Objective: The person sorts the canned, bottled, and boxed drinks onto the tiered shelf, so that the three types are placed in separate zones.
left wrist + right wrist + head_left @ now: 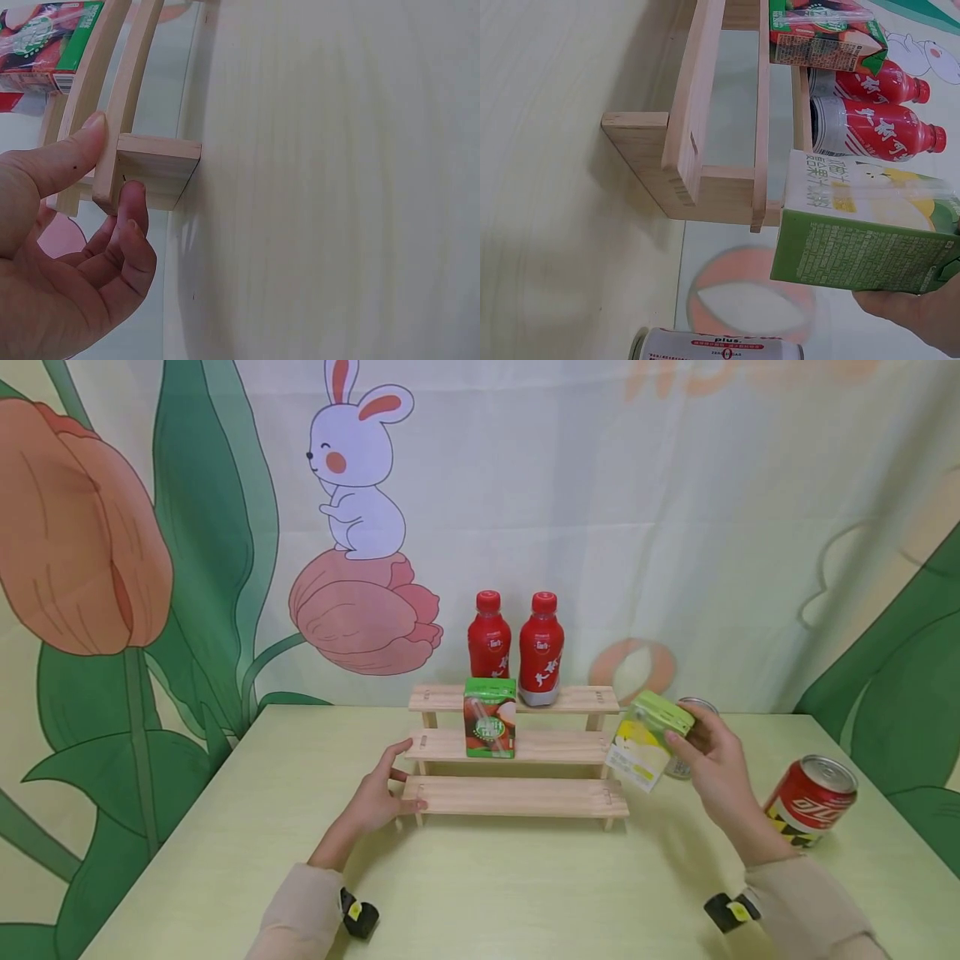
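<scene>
A three-step wooden rack (517, 797) stands on the table. My left hand (378, 793) pinches the left end of its lowest board; in the left wrist view the thumb (90, 135) lies on one side and curled fingers on the other. My right hand (716, 756) grips a green and yellow juice box (647, 739), tilted, beside the rack's right end near the middle step. An apple-pictured juice box (490, 727) stands on the middle step. Two red bottles, one at the left (489, 639) and one at the right (542, 647), stand on the top step.
Behind my right hand is a silvery can (681, 768), partly hidden; the right wrist view shows its white side with red print (720, 346). A red soda can (812, 797) stands farther right, by my right wrist. A printed curtain (525, 485) hangs behind the table (480, 893).
</scene>
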{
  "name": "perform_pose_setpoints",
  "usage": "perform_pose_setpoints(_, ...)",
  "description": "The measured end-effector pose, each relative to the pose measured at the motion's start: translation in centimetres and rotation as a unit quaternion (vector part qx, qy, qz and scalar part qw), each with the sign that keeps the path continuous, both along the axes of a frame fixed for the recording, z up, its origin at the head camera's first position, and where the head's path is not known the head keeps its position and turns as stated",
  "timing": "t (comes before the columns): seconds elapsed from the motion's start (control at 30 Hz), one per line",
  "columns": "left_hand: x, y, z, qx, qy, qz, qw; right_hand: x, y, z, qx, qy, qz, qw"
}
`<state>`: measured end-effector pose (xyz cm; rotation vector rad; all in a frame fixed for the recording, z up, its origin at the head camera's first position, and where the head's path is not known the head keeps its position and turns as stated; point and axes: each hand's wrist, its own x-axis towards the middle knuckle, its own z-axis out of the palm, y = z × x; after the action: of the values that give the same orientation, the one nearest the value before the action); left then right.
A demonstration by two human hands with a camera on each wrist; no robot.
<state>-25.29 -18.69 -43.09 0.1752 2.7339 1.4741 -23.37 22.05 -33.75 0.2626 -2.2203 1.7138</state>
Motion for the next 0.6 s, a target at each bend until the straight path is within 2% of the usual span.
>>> perform_pose_setpoints(0.23, 0.0, 0.1, 0.1, 0.002, -0.002, -0.003, 1.0, -0.7, -0.7, 0.3, -0.001, 0.013, 0.031, 0.9994)
perform_pose_setpoints(0.47, 0.2, -0.1, 0.3, -0.003, -0.002, 0.003, 1.0, -1.5, -1.6, 0.7, 0.02, 0.028, 0.096, 0.9948)
perform_pose_setpoints(0.6, 0.1, 0.0, 0.4, 0.002, -0.002, -0.004, 1.0, -2.0, -1.9, 0.7, 0.022, 0.031, 0.117, 0.9924)
